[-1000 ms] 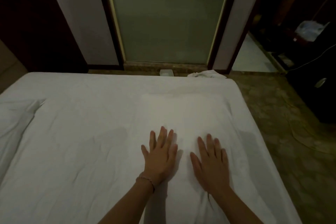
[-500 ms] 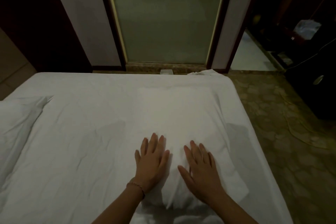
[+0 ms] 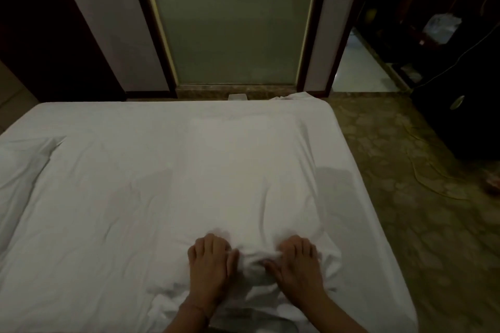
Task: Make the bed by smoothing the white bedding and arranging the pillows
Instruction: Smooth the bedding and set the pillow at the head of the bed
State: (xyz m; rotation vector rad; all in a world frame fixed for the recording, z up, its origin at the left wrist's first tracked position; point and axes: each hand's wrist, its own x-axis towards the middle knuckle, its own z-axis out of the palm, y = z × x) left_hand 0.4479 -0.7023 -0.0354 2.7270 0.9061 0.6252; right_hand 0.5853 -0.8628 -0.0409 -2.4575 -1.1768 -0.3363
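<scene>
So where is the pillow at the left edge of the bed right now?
In the head view the pillow lies at the far left of the bed, partly cut off by the frame, well away from both hands.

Dim, soft picture; dark corners, wide-angle bowing at edges, bedding (image 3: 135,197) brightest.

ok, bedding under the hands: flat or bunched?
Bunched. Left hand and right hand grip a ridge of white bedding, fingers curled; creases radiate away.
</scene>
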